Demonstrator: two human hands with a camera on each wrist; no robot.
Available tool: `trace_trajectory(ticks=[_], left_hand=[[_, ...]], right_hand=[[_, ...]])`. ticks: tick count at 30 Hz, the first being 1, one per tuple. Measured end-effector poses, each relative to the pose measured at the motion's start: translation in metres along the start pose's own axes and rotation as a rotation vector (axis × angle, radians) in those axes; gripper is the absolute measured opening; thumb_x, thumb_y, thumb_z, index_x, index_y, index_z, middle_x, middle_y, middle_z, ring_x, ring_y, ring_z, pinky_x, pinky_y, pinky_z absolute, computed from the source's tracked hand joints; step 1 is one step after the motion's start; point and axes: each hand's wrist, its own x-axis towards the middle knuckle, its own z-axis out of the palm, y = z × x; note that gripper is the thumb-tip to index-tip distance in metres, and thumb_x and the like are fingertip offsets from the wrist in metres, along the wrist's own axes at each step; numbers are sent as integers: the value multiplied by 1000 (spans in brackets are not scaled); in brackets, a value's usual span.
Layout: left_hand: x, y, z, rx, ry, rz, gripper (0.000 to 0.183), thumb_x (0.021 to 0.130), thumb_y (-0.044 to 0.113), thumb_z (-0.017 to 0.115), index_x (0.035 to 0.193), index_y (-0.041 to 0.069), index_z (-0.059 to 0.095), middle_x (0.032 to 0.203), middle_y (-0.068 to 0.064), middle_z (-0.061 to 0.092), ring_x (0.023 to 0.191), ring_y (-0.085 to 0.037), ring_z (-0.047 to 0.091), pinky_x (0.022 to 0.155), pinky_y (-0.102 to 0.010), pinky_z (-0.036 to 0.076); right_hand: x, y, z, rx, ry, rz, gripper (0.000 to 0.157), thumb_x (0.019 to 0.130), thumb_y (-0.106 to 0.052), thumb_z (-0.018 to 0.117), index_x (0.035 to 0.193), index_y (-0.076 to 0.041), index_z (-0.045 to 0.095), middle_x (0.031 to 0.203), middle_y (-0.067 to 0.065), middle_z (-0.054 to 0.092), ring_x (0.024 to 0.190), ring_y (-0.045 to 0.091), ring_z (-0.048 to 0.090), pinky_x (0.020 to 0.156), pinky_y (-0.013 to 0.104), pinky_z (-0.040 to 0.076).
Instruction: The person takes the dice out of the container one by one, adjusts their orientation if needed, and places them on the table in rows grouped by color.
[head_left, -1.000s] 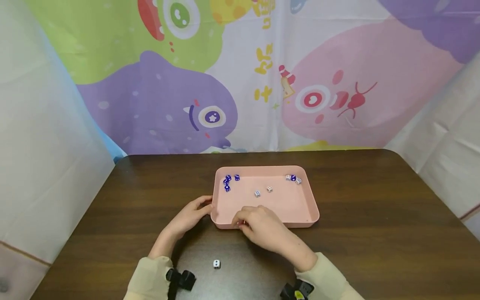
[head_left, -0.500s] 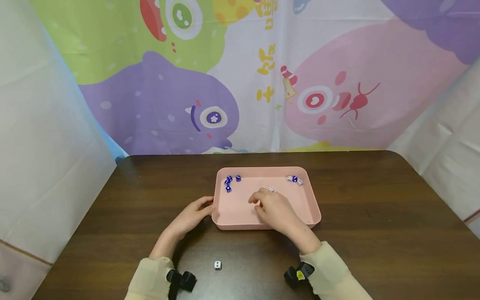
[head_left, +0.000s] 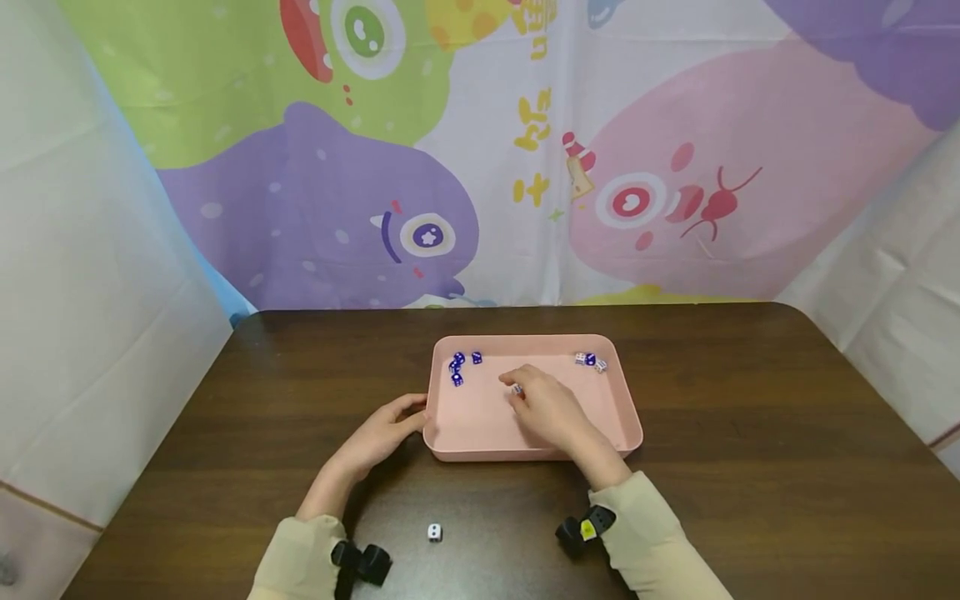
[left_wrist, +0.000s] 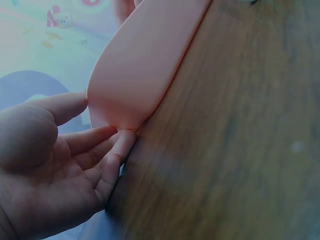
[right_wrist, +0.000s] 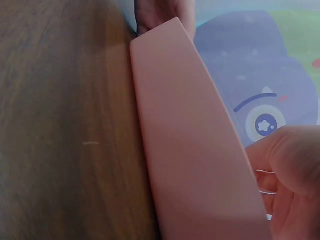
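My left hand (head_left: 384, 432) is at the left side of a shallow pink tray (head_left: 480, 433). In the left wrist view its thumb touches the rim and its curled fingers hold the lower corner. My right hand (head_left: 551, 407) reaches over the tray's front wall. Its thumb and forefinger are spread around a white die (head_left: 517, 389) on the tray floor. Several blue dice (head_left: 458, 358) lie in the back left corner. At the back right, a blue die (head_left: 590, 359) lies between two white dice (head_left: 601, 366). The right palm and other fingers are hidden.
Another white die (head_left: 435, 532) lies on the dark wooden table (head_left: 300, 350), in front of the tray and between the forearms. A cartoon-printed cloth (head_left: 517, 250) hangs behind the table's back edge. Pale cloths (head_left: 105, 250) hang at both sides.
My right hand has moved from the tray's front wall back and right to the white die near the middle. It now covers the second middle die. The left hand stays put.
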Motion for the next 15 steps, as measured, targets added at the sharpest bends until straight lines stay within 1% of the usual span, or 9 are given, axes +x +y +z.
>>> trace_trajectory(ticks=[5,10,15], left_hand=[[1,0,1,-3,-3,-2,42,92,23,53,128,2,48,127,-15,51,119,-27,44,101,-44,31],[0,-1,1,0,-8,1,42,92,23,52,128,2,48,126,-15,51,118,-27,45,101,-45,31],[0,0,0,-1,-4,3,41,92,23,52,128,2,48,127,-15,51,118,-27,44,100,-43,31]], right_hand=[[0,2,5,-21,-33,27,24,89,-14,56,112,-8,63,106,4,61,80,14,56,72,33,48],[0,5,8,-42,-65,42,26,89,-13,56,113,-8,62,108,5,60,84,15,57,73,34,49],[1,6,10,-47,-40,37,24,89,-12,55,112,-8,63,109,6,59,86,16,58,74,34,49]])
